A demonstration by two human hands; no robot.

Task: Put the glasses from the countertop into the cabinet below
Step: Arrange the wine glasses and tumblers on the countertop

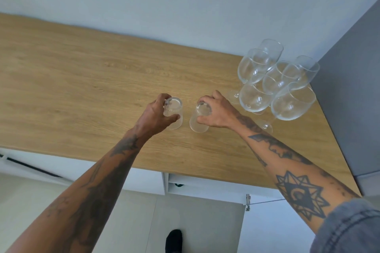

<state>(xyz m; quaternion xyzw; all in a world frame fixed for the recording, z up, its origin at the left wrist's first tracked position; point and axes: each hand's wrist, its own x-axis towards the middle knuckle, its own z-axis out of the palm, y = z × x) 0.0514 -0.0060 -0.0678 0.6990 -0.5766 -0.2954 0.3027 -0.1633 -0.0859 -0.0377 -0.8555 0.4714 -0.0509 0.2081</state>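
Two clear tumblers stand upside down near the middle of the wooden countertop. My left hand is closed around the ribbed left tumbler. My right hand grips the right tumbler from above and the side. Both tumblers still touch the countertop. Several stemmed wine glasses cluster at the back right corner, just beyond my right hand. Below the counter's front edge the cabinet stands open, with its white door swung out on a hinge.
A grey tall panel borders the countertop on the right. A pale wall runs behind it. My dark-socked foot is on the light floor in front of the cabinet.
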